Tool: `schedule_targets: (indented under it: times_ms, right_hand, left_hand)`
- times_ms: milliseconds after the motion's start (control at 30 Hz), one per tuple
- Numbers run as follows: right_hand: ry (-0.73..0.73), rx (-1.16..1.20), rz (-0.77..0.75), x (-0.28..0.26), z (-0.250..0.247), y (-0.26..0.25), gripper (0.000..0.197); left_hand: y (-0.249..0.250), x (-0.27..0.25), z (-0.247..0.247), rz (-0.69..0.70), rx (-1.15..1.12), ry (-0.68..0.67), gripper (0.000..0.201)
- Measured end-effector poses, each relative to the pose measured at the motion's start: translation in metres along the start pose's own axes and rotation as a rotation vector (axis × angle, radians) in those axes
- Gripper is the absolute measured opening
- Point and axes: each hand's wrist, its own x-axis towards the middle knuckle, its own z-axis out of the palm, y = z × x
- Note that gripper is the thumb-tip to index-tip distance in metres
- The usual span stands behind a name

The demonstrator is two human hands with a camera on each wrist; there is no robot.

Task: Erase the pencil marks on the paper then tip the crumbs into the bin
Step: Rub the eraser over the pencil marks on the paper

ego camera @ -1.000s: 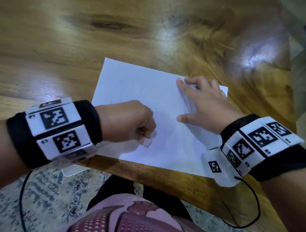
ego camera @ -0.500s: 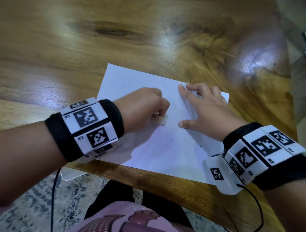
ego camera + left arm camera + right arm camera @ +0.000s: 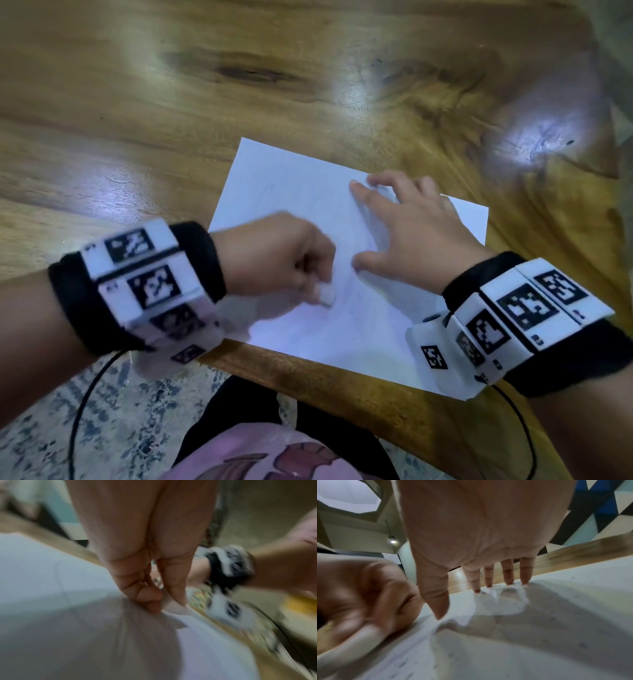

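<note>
Head view: at frame centre, the left hand pinches a white eraser against the paper on the wooden table; the right hand lies flat, fingers spread. Left wrist view: curled fingers meet the sheet, blurred. Right wrist view: straight fingertips press the crumb-speckled paper at centre.

You are looking down at a glossy honey-brown wooden table with dark knots and wavy grain, and two bright patches of light are glaring on its varnish. Below the table's near edge, a speckled grey-and-cream stone floor is showing. From your right wrist view, an octagonal white recess in the ceiling is glowing softly, and a small round pendant lamp is hanging on a thin cord and shining against a pale beige wall. On the far right, a wall of blue, black, white and pale-green triangles is rising behind the table's edge.
</note>
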Motion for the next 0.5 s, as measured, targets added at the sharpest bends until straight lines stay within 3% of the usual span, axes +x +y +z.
schedule_targets:
  times_ms: [100,167,367,500]
  right_hand:
    - [0.029,-0.061,0.036,0.003,0.003,-0.007,0.097]
    - [0.032,-0.087,0.044,0.004,0.006,-0.009,0.100]
    - [0.030,-0.091,0.050,0.004,0.007,-0.008,0.100]
    - [0.025,-0.082,0.053,0.004,0.007,-0.007,0.100]
  left_hand:
    - [-0.005,0.020,-0.028,-0.101,0.045,0.326,0.013]
    - [-0.006,0.037,-0.045,-0.136,0.077,0.420,0.017]
    - [0.003,0.050,-0.047,-0.100,0.249,0.440,0.012]
    - [-0.001,0.032,-0.035,-0.037,0.276,0.160,0.007]
